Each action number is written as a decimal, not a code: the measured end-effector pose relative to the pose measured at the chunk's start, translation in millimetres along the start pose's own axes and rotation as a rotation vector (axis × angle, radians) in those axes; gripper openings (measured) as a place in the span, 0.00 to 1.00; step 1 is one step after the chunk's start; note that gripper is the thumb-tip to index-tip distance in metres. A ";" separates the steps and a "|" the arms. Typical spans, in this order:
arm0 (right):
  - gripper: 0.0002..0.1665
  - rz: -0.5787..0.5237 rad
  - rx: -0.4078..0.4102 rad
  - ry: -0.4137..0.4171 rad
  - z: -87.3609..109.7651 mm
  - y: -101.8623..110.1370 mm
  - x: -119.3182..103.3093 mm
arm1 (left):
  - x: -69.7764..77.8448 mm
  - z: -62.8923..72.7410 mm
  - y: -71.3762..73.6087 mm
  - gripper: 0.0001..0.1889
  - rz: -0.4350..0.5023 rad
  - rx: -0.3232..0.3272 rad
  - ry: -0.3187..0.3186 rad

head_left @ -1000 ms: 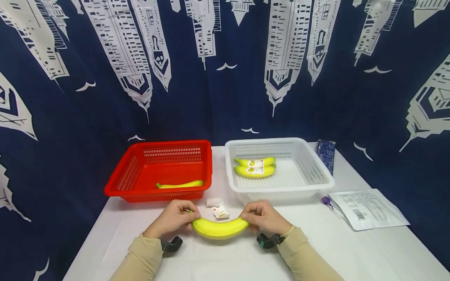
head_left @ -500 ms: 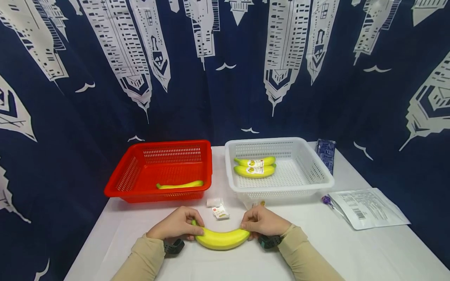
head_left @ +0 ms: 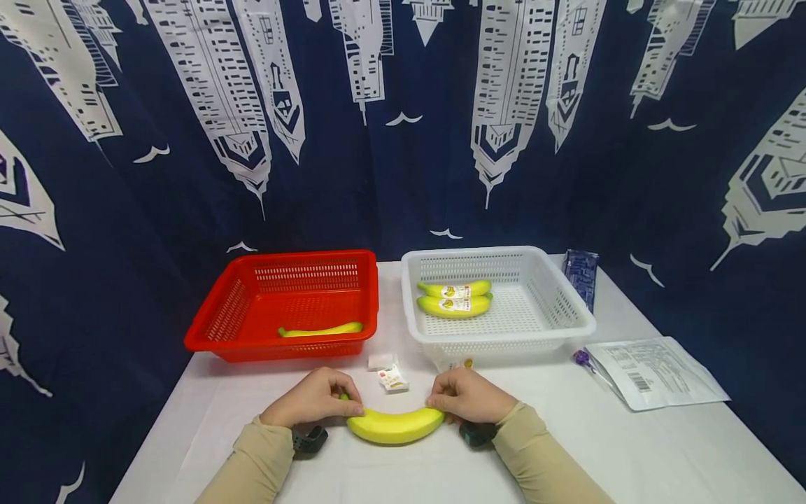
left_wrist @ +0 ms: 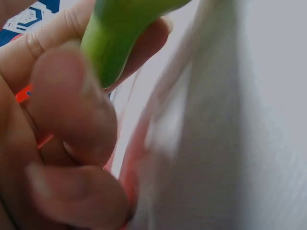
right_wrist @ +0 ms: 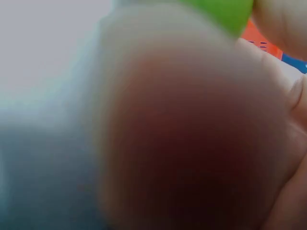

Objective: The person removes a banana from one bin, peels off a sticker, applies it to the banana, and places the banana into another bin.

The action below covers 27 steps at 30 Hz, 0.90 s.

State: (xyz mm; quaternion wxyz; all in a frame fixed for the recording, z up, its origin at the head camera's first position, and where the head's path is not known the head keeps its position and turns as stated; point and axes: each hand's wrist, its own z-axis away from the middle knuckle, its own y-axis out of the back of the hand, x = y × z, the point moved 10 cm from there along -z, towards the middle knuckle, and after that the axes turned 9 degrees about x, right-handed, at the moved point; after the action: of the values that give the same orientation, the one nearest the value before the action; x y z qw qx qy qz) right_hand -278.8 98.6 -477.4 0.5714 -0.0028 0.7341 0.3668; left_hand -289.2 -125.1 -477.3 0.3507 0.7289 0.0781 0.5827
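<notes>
Held banana: is spanning the gap b/w both grips on the person's side of the two baskets, over the desk, its middle bowing toward the person; contact w/ the desk isn't showing clearly (no label is showing on its visible side).
Left grip: is pinching the stem end, digits curling close w/ only the fruit's width b/w them; in the left wrist view, the green stem is poking out b/w the fingers.
Right grip: is pinching the opp. end, likewise closed to the fruit's thickness; a blurred digit is filling most of the right wrist view, so exact finger placement is hiding.
Two-end hold: steady handling is prob. calling for light, equal pressure at both tips, both grips moving as one; twisting or tugging would be risking a slip.
Banana's middle: leaving it uncovered is likely helping, as the whole curve is then showing.
Paper scraps: are lying just beyond the fruit, b/w the grips; any fwd shift is prob. needing some lift, to avoid dragging them.
White basket: is holding two labelled bananas, side by side, beyond the right grip.
Red basket: is holding one banana by its near wall, beyond the left grip.
</notes>
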 end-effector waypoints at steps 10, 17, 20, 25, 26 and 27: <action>0.13 0.069 0.045 0.014 -1.6 2.7 -1.0 | -2.4 -0.6 1.8 0.06 -0.039 0.024 -0.004; 0.11 0.086 0.088 0.058 -5.7 4.5 -7.2 | -3.0 1.1 3.8 0.06 -0.049 0.028 -0.007; 0.08 0.126 0.151 0.113 -8.0 11.8 -17.6 | 1.2 0.4 3.9 0.06 -0.063 0.036 -0.037; 0.04 0.145 0.243 0.222 -12.7 26.8 -51.2 | 7.9 1.4 4.3 0.07 -0.083 0.052 -0.042; 0.04 0.137 0.246 0.231 -15.3 27.9 -58.1 | 8.4 1.6 4.7 0.08 -0.089 0.057 -0.040; 0.04 0.133 0.246 0.235 -18.4 28.0 -64.0 | 8.9 2.1 5.5 0.09 -0.100 0.061 -0.039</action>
State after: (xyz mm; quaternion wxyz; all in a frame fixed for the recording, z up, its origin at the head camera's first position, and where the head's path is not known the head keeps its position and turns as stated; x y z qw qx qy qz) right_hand -283.8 82.5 -407.2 0.4522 0.0728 0.8337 0.3085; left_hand -286.1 -125.4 -467.1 0.3583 0.7458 0.1253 0.5475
